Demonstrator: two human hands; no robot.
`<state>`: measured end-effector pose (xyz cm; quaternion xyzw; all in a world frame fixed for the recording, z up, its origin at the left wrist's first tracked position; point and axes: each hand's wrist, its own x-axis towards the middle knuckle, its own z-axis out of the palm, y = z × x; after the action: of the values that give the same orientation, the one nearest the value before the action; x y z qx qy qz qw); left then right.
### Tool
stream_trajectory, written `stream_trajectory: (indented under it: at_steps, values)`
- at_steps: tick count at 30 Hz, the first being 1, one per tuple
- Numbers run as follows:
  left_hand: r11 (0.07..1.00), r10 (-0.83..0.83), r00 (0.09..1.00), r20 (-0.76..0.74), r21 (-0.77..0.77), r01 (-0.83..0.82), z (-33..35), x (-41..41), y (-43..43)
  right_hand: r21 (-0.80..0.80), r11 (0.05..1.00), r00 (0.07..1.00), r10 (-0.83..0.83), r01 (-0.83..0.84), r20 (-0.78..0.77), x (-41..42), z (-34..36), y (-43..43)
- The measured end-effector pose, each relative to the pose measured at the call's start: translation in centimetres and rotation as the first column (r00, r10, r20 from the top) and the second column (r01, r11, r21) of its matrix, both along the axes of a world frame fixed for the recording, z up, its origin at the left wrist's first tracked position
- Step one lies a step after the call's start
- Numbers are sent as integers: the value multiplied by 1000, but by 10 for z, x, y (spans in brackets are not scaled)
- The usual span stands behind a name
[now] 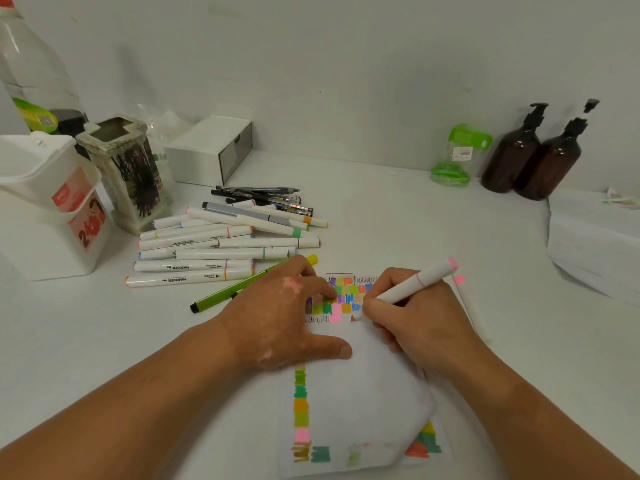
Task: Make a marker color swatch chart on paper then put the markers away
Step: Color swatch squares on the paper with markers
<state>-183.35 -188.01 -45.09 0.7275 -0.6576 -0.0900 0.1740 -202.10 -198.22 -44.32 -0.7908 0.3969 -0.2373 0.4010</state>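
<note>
White plastic tub (52,202) at far left, cut off by the frame edge; probably where the markers belong. Marker pile (207,251) lies loose on the surface to its right. Left hand (284,317) is released, fingers flat, pressing the paper (363,393), likely to stop it sliding; its fingers hide part of the swatch rows. Right hand (415,323) grips the pink-banded marker (408,289) pen-style, tip on the paper at a fresh swatch. Pink item (460,279) just to the right could be a cap or a pen; cannot tell.
</note>
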Motion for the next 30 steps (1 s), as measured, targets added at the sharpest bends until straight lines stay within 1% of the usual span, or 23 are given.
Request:
stream_trajectory:
  at_steps: [4, 7, 10, 13, 16, 24, 25, 27, 28, 30]
  values:
    - [1000, 4, 1000, -12, 1, -4, 0, 0, 0, -62, 998, 1000, -14, 13, -16, 0, 0, 0]
    - [1000, 8, 1000, -15, 7, -7, 1, -1, 0, -69, 997, 998, 20, -24, -54, 0, 1, 2]
    - [1000, 9, 1000, -16, 7, -9, 1, -1, 0, -99, 995, 999, 0, -4, -41, 0, 1, 2]
    - [1000, 13, 1000, -14, 18, -12, 2, -1, 0, -83, 996, 998, 33, -37, -50, 1, 2, 4]
    - [1000, 12, 1000, -8, 22, -12, 3, -2, 0, -67, 997, 999, 43, -43, 1, 1, 2, 4]
    - [999, 11, 1000, -1, 43, -11, 2, -2, 0, -51, 996, 998, 66, -66, -9, 1, 4, 7]
    - [999, 13, 1000, -8, 41, -13, 3, -1, 0, -47, 998, 999, 33, -32, 28, 0, 4, 6]
    - [1000, 19, 999, -32, 25, -18, 2, 0, 0, -20, 998, 984, -58, 62, 166, 0, 3, 1]
    - [1000, 27, 997, -66, 11, -26, 2, 0, 0, 15, 996, 966, -93, 92, 241, -1, 4, -3]
    - [997, 31, 978, -205, -57, -43, 2, 1, 0, 127, 987, 921, -140, 100, 365, -3, 5, -7]
